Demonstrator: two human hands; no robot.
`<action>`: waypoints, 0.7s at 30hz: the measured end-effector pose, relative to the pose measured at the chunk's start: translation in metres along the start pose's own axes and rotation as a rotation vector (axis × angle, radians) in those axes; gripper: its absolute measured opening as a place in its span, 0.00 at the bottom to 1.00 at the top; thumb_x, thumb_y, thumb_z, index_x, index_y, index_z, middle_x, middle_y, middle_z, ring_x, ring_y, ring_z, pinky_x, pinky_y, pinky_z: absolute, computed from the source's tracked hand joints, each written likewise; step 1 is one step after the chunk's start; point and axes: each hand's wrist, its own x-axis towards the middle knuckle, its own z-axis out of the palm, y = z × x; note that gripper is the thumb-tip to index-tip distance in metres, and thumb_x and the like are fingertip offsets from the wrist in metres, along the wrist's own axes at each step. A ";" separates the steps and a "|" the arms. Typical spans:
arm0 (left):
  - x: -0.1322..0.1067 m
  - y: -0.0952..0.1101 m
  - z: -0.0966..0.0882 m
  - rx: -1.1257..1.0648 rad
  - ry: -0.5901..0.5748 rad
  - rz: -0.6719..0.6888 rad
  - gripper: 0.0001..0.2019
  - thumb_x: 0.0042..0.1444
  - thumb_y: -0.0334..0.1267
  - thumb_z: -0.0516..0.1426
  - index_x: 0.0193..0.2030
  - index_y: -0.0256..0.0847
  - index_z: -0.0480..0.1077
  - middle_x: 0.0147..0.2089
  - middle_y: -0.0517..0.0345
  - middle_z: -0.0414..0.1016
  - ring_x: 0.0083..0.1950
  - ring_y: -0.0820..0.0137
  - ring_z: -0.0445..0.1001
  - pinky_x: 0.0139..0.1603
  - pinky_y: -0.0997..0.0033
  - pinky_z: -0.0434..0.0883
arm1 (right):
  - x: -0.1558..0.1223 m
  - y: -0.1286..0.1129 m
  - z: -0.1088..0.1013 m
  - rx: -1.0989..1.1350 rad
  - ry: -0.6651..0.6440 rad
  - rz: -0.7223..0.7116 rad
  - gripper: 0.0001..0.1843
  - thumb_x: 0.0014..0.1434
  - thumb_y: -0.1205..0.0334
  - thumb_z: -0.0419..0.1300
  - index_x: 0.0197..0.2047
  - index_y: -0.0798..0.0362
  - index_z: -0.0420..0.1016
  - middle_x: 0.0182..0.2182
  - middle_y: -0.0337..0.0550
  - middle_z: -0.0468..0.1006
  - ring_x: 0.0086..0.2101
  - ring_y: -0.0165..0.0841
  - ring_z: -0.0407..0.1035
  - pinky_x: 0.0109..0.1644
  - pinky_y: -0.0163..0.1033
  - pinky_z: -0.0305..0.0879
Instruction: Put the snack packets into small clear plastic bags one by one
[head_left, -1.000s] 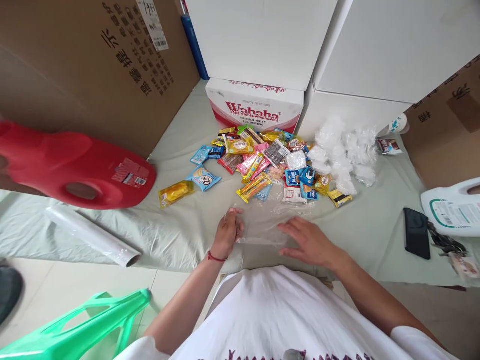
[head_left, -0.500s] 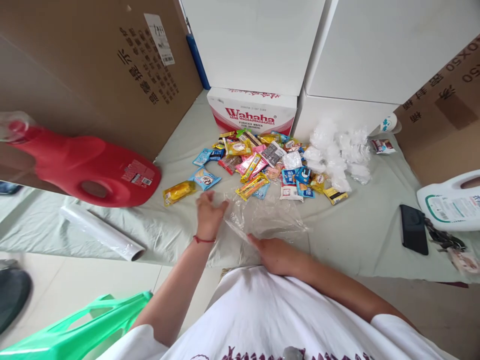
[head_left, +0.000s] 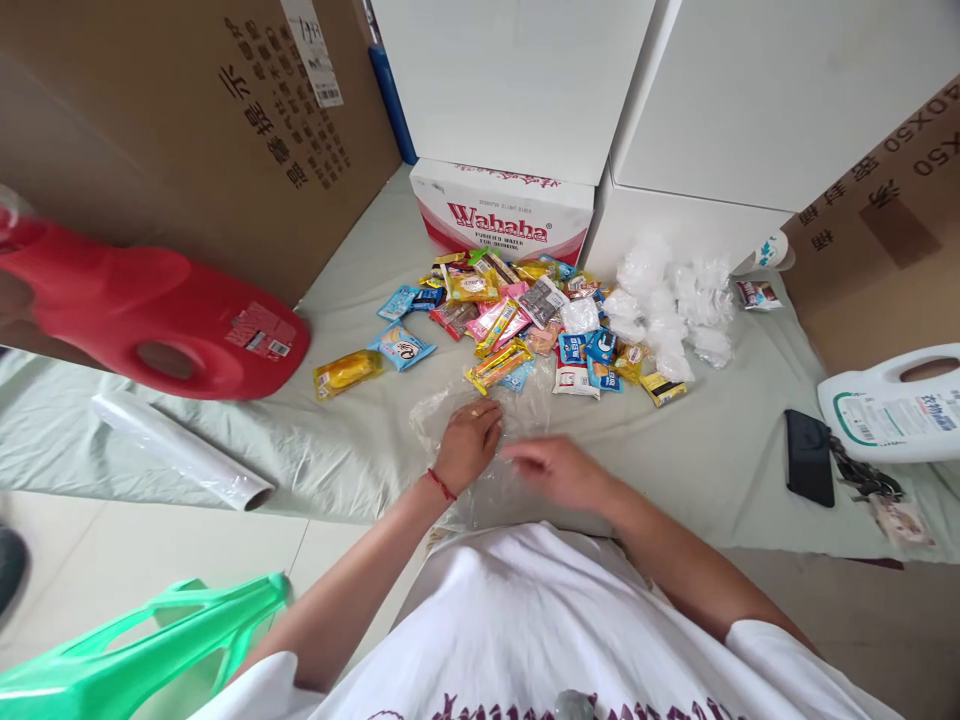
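Clear plastic film [head_left: 436,408] lies crumpled in front of me and runs under my hands to the table's near edge. My left hand [head_left: 469,442], with a red cord at its wrist, is closed on it, back upward and fingers curled together. Just to the right, my right hand [head_left: 561,470] hovers close to the film. Its fingers point left and are smeared by motion, so their grip cannot be made out. A pile of wrapped snacks [head_left: 495,305] sits just beyond, with a yellow stick-shaped packet [head_left: 499,367] nearest my left hand.
Several crumpled clear plastic bundles [head_left: 664,310] lie right of the snacks. A red detergent bottle [head_left: 180,325] and a film roll [head_left: 184,450] lie left. A phone [head_left: 808,457] and white bottle [head_left: 892,405] are right. A Wahaba carton [head_left: 502,215] stands behind; a green stool [head_left: 150,650] is below left.
My left hand has moved right and closed, bunching the film under it. My right hand has shifted slightly right and up, away from the film's near edge. The view has shifted slightly.
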 end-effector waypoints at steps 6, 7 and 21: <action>-0.011 0.011 -0.002 0.075 -0.229 0.213 0.18 0.68 0.39 0.51 0.61 0.45 0.73 0.67 0.48 0.72 0.71 0.55 0.66 0.72 0.40 0.57 | 0.025 0.071 -0.079 -0.726 0.357 0.178 0.29 0.61 0.65 0.61 0.66 0.57 0.70 0.64 0.59 0.68 0.62 0.55 0.57 0.65 0.57 0.54; -0.010 0.012 -0.003 0.056 -0.224 0.253 0.18 0.69 0.40 0.51 0.61 0.45 0.73 0.67 0.49 0.73 0.71 0.57 0.66 0.72 0.42 0.58 | 0.027 0.079 -0.080 -0.778 0.356 0.174 0.29 0.62 0.64 0.62 0.66 0.57 0.70 0.64 0.59 0.68 0.62 0.55 0.56 0.66 0.58 0.52; -0.021 -0.007 -0.005 0.373 -0.082 0.040 0.23 0.73 0.41 0.43 0.70 0.44 0.64 0.73 0.48 0.64 0.75 0.58 0.59 0.75 0.38 0.47 | -0.005 0.018 -0.058 -0.492 0.850 -0.272 0.20 0.68 0.59 0.57 0.62 0.47 0.71 0.54 0.50 0.76 0.60 0.46 0.64 0.67 0.58 0.57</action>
